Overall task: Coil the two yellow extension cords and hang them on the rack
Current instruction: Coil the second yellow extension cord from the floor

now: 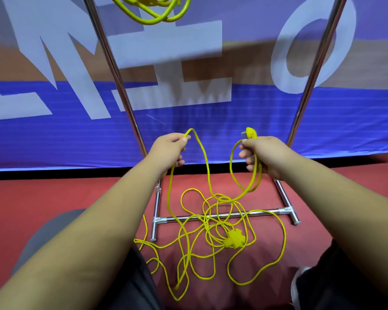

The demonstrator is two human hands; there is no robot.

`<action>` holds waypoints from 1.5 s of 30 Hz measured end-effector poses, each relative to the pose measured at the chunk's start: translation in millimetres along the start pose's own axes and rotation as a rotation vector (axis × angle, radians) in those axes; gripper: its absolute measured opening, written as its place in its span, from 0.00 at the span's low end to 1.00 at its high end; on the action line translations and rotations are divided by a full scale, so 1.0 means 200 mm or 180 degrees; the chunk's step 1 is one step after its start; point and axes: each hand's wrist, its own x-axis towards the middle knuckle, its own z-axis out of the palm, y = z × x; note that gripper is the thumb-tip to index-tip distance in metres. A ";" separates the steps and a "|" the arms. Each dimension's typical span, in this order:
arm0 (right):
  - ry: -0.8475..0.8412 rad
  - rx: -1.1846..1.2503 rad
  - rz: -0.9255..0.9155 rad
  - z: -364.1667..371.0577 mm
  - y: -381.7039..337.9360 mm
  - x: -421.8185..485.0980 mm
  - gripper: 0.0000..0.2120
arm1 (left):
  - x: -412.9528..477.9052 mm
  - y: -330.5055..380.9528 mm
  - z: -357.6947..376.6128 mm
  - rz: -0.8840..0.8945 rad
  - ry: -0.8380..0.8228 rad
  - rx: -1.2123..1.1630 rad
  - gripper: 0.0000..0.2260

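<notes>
One yellow extension cord [157,12] hangs coiled at the top of the metal rack [112,61]. The second yellow cord [188,242] lies tangled on the red floor across the rack's base bar, its socket block [233,239] in the middle of the tangle. My right hand [262,153] grips the plug end [250,133] together with one loop of cord hanging below it. To the left, at the same height, my left hand [169,148] pinches a raised bend of the same cord.
The rack's two slanted chrome posts rise on either side of my hands, and its base bar [222,215] and feet rest on the red floor [54,193]. A blue banner [211,121] with large white letters stands right behind. My knees and a shoe [300,285] fill the bottom.
</notes>
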 end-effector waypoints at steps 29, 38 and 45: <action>-0.0137 -0.0079 -0.0332 0.09 0.01 0.07 0.24 | -0.25 0.05 0.31 0.0107 -0.1475 0.0189 0.12; -0.0189 0.0067 -0.0368 0.14 0.01 0.06 0.16 | -0.21 0.05 0.28 0.0159 -0.1425 0.0433 0.11; -0.0081 0.0433 0.0103 0.07 -0.03 0.11 0.13 | -0.08 0.00 0.18 -0.0808 -0.0168 0.0122 0.13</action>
